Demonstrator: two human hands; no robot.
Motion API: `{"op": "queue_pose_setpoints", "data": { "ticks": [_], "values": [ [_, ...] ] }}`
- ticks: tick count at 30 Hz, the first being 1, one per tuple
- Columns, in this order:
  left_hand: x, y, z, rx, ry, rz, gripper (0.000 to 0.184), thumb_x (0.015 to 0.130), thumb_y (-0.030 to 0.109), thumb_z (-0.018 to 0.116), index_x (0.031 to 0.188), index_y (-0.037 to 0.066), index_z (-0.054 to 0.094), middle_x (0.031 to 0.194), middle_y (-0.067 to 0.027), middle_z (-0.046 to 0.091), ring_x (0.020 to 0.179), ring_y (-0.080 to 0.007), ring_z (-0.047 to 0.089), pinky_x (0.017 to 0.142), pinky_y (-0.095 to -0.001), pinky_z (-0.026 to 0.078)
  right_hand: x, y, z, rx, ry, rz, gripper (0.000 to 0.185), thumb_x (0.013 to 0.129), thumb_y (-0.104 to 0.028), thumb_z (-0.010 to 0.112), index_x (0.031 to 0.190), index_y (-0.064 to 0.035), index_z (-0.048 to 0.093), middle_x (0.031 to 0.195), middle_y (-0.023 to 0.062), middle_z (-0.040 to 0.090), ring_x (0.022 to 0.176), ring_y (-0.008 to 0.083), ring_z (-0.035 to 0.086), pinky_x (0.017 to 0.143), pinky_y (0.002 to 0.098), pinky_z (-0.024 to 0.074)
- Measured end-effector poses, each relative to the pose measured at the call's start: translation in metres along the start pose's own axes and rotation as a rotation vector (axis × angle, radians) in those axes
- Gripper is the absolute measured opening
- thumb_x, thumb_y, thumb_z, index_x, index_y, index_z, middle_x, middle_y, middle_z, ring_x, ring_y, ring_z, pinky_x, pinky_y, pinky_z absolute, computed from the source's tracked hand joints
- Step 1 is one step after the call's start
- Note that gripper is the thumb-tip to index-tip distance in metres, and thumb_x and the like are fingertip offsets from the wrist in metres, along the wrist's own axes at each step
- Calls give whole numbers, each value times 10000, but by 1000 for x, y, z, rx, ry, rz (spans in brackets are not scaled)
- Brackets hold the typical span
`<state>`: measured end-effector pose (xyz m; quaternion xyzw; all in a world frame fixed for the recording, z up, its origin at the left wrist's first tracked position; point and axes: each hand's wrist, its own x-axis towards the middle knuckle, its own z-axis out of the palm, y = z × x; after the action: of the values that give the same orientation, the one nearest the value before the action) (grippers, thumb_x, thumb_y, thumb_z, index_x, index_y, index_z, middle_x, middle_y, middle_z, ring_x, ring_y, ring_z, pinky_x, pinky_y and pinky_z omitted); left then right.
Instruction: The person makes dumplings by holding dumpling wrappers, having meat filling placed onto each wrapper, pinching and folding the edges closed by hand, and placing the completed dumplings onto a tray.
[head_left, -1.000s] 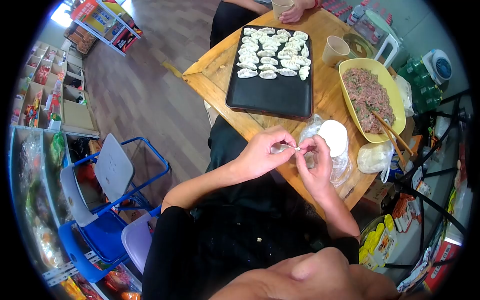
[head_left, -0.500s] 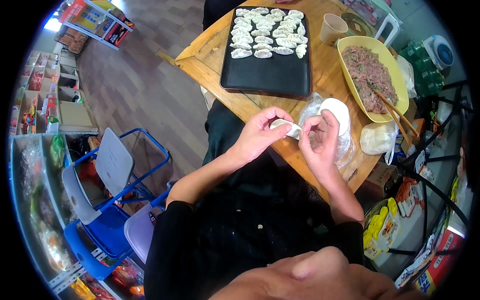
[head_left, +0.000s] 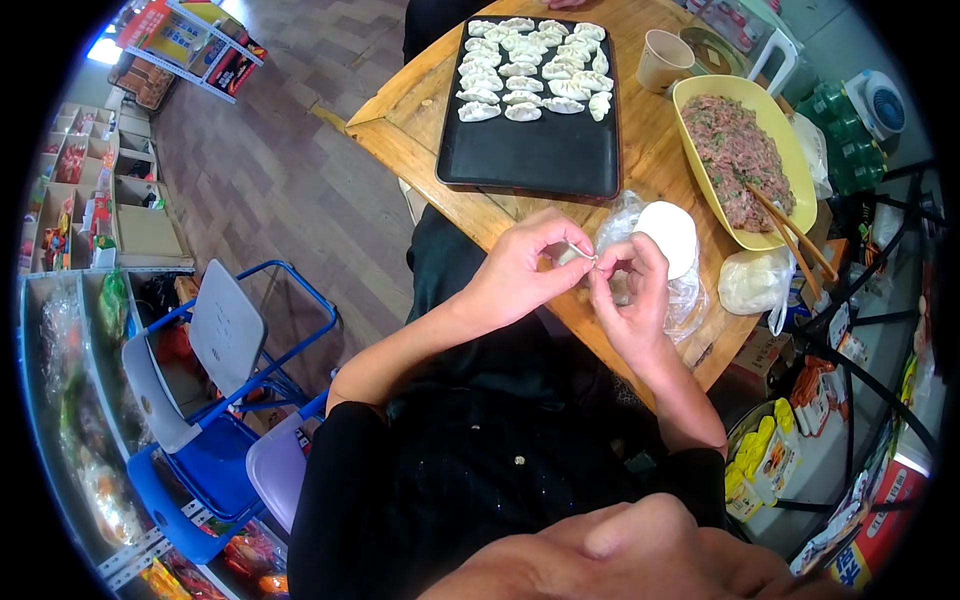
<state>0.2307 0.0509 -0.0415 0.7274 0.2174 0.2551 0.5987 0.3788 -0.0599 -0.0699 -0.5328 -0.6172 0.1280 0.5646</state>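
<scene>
Dumpling [head_left: 583, 252] mostly hidden between left hand [head_left: 525, 265] and right hand [head_left: 635, 290].

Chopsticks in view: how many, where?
2. The upper chopstick sticks out over the near rim of the yellow bowl; the lower chopstick pokes out just beside it. More could be hidden behind other things.

The upper garment [head_left: 440, 525] is black, with half-length sleeves [head_left: 340, 455]. Small, pale, rounded spots [head_left: 519, 461] mark its front. The lower garment [head_left: 440, 265] is dark green.
</scene>
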Motion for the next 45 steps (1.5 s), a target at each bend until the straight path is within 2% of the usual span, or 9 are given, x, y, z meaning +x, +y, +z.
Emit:
{"op": "queue_pose_setpoints", "data": {
  "ticks": [8,13,19,23,25,28,38,40,45],
  "values": [
    [0,-3,-3,-10,-94,34,148,860,57,665,1003,25,645,1002,-60,606,931,-143,577,814,-276,448,2,-1,0,-19,19,81,623,814,104,652,1336,-7,329,931,86,548,800,150,554,713,290,484],
    [-6,-5,1,-342,-45,-157,205,909,39,627,1106,-4,587,1011,-16,589,918,-68,562,791,-204,454,3,-2,-1,0,8,94,653,821,110,630,1362,-20,289,912,72,548,809,147,556,737,288,475],
    [-6,-24,6,-634,-42,-220,163,912,26,632,1069,7,590,1023,-14,593,883,-59,560,768,-202,458,3,-1,1,101,54,83,686,813,132,610,1376,-24,253,904,70,545,804,146,551,746,282,462],
    [-4,-21,11,-605,19,-179,142,894,33,656,1027,17,608,991,-18,594,853,-65,560,736,-210,462,2,-3,0,82,21,70,675,808,134,616,1365,-15,266,895,73,540,794,149,548,734,285,465],
    [-3,-12,9,-112,72,-30,122,864,29,676,977,23,630,960,-35,595,845,-94,576,722,-225,471,-1,0,0,66,-9,30,669,807,133,620,1361,-12,274,893,75,539,789,149,545,728,287,467],
    [-2,-9,8,1,73,65,115,839,25,685,946,24,643,947,-55,594,841,-126,590,710,-232,472,-2,2,0,35,-29,2,656,807,130,626,1352,-9,290,898,79,538,786,150,542,719,291,470],
    [-2,-12,5,-5,12,141,136,830,0,666,959,16,626,907,-63,578,783,-139,593,682,-251,478,2,0,0,19,4,62,680,802,124,636,1367,-20,286,928,82,544,799,150,538,715,289,468],
    [-6,-11,6,-260,7,-45,151,874,12,653,1018,16,610,981,-29,584,885,-85,568,744,-220,459,2,-1,-1,17,7,76,682,800,125,633,1368,-19,284,922,82,545,799,149,540,718,287,468],
    [-8,-21,8,-501,-7,-163,146,884,9,646,1019,14,592,977,-20,567,897,-68,553,758,-216,463,3,-4,-1,12,-5,115,681,796,128,621,1369,-12,281,893,78,548,777,146,544,713,281,474]
  ]
}}
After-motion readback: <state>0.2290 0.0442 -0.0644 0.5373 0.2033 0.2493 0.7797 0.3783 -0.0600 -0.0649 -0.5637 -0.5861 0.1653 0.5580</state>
